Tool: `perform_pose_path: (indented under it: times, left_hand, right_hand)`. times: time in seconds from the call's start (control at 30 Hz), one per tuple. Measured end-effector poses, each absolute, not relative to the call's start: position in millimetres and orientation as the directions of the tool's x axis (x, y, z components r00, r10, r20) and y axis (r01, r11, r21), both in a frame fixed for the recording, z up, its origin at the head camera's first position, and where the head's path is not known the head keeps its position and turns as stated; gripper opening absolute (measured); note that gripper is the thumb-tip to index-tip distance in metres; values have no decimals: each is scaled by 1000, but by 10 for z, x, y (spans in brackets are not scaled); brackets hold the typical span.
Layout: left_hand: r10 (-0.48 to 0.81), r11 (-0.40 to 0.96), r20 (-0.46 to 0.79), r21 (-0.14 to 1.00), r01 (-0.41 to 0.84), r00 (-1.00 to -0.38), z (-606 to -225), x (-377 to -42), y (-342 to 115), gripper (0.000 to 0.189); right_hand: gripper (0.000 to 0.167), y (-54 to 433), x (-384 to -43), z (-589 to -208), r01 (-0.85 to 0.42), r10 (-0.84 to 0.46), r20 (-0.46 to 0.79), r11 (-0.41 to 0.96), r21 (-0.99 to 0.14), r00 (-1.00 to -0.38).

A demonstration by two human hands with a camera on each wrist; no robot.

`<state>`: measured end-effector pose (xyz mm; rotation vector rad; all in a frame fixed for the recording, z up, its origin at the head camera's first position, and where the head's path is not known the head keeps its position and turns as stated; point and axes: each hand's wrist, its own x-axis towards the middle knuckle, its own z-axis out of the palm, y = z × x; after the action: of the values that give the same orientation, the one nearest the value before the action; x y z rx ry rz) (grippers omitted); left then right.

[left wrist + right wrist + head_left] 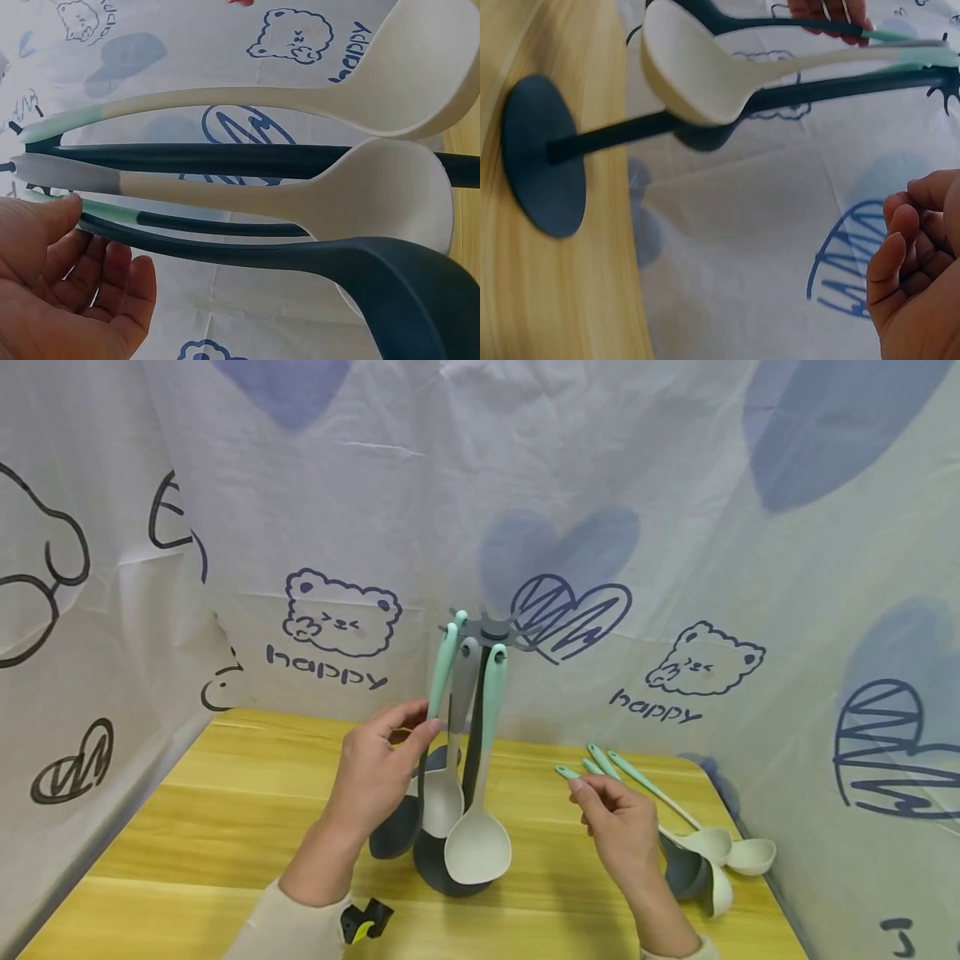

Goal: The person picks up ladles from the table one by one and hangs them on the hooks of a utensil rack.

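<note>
A dark utensil stand (495,631) with a hooked top and round base (544,161) stands upright on the table. Between thumb and fingers, my left hand (382,760) pinches the handle of a dark ladle (395,828), whose green upper end is at the hooks. Hanging beside it are a cream ladle (477,847) with a green handle and a cream spoon-like utensil (441,802) with a grey handle. Another green handle (461,618) shows partly behind them. My right hand (618,822) hovers right of the stand, fingers loosely curled around nothing visible in the right wrist view.
On the table's right side lie several green-handled utensils, among them a cream ladle (752,857) and a dark one (682,870), partly behind my right hand. A printed cloth (420,527) hangs behind the wooden table (247,827). A small black-and-yellow object (366,921) sits by my left sleeve.
</note>
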<state>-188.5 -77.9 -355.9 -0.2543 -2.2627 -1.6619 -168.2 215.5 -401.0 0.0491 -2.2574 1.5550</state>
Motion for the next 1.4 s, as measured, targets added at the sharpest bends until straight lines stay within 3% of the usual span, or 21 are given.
perform_pose_path:
  times: [0.27,0.47,0.67,0.8,0.93,1.1,1.4]
  left_hand:
    - [-68,320,380,884,341,-922,-3567,-1900,-777,24]
    - [-65,311,402,878,365,-913,-3566,-1899,-778,22]
    - [-72,311,401,879,362,-913,-3568,-1895,-773,21]
    - [-75,312,398,880,358,-914,-3571,-1897,-769,21]
    - [-79,313,398,880,356,-914,-3579,-1895,-764,20]
    - [-79,309,397,882,356,-914,-3585,-1891,-758,20]
    - [-79,303,383,889,344,-920,-3581,-1886,-761,22]
  right_hand:
    - [23,2516,-1806,-4024,-114,210,274,560,-820,-938]
    - [28,2831,-2096,-4090,-62,152,281,776,-628,-948]
    - [26,3105,-2385,-4260,-53,47,220,901,-430,-974]
    - [23,3268,-2550,-4402,-7,45,151,943,-333,-988]
    - [31,3409,-2674,-4562,55,69,43,962,-267,-997]
    - [23,3537,-2748,-4752,108,102,-44,980,-169,-994]
    - [16,3576,-2755,-4881,137,130,-84,987,-79,-988]
